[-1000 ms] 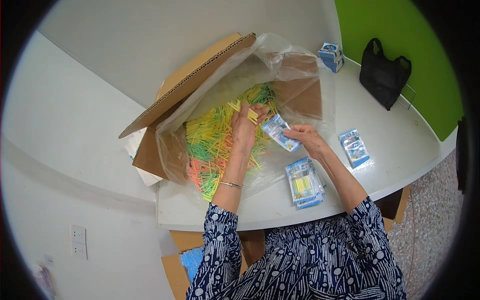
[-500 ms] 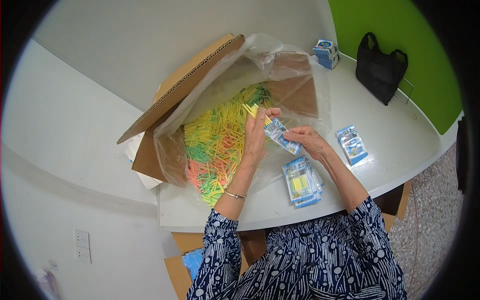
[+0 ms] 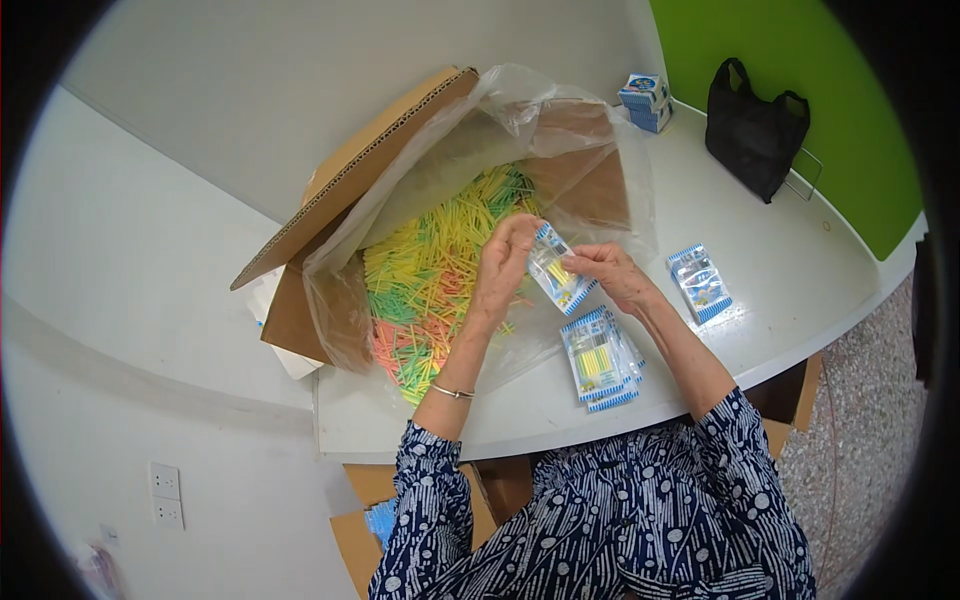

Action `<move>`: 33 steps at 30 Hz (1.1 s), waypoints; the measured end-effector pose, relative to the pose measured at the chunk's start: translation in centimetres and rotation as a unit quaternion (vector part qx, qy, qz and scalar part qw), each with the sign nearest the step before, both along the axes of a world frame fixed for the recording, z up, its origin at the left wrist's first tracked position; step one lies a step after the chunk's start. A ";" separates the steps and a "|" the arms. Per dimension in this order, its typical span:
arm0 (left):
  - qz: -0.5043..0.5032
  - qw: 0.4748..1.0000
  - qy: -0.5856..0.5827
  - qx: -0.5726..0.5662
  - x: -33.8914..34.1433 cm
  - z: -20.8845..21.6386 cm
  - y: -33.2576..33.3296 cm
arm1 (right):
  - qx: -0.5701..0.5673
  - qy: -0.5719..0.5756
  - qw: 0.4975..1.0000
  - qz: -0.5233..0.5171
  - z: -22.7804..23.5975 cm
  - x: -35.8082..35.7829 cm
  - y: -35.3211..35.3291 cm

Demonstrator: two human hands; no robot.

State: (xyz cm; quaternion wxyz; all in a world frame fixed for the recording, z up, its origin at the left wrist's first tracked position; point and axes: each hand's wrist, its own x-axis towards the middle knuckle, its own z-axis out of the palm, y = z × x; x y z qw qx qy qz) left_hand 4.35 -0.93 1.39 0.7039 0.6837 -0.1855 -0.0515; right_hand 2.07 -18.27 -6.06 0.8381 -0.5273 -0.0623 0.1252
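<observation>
1. The right hand [image 3: 614,277] grips a blue-and-white clear-windowed packet [image 3: 567,297] by its right edge, the thumb and fingers closed together on it.
2. The fingers of the left hand [image 3: 505,255] are bent inward and meet the packet's upper end; whether they pinch it or only rest against it, I cannot tell.
3. The packet is held aslant between the two hands, above the counter [image 3: 790,290] and just beside the open cardboard box. Yellow sticks [image 3: 558,270] show through its window.
4. A metal bracelet [image 3: 453,391] circles the left wrist. Both sleeves are dark blue with a white pattern.
5. To the left of the hands, the cardboard box [image 3: 350,160] stands open, its flap raised. A clear plastic liner [image 3: 330,290] spreads out of it and over part of the counter.
6. Inside the liner lies a loose heap of thin sticks [image 3: 430,250], mostly yellow, with green ones and a coral-pink patch lower down.
7. Below the held packet, near the counter's front edge, lies an overlapping pile of packets [image 3: 598,366]; the top one shows a row of yellow sticks.
8. Farther right lie more packets [image 3: 700,284] of similar pattern.
9. At the back of the counter are stacked small blue-and-white boxes [image 3: 648,102] and a black handled bag [image 3: 755,140], near a green wall panel [image 3: 850,110].
</observation>
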 end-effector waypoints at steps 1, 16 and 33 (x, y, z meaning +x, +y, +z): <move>-0.015 0.995 -0.034 0.093 0.2 -0.2 0.3 | 0.000 0.002 1.000 0.000 0.1 0.0 0.0; -0.111 0.956 -0.101 0.253 1.0 1.0 0.0 | -0.107 -0.018 0.993 0.051 2.0 -1.2 -0.1; -0.244 0.944 0.018 0.220 -1.7 0.5 -0.7 | -0.302 -0.108 0.918 -0.233 3.8 -5.8 -6.6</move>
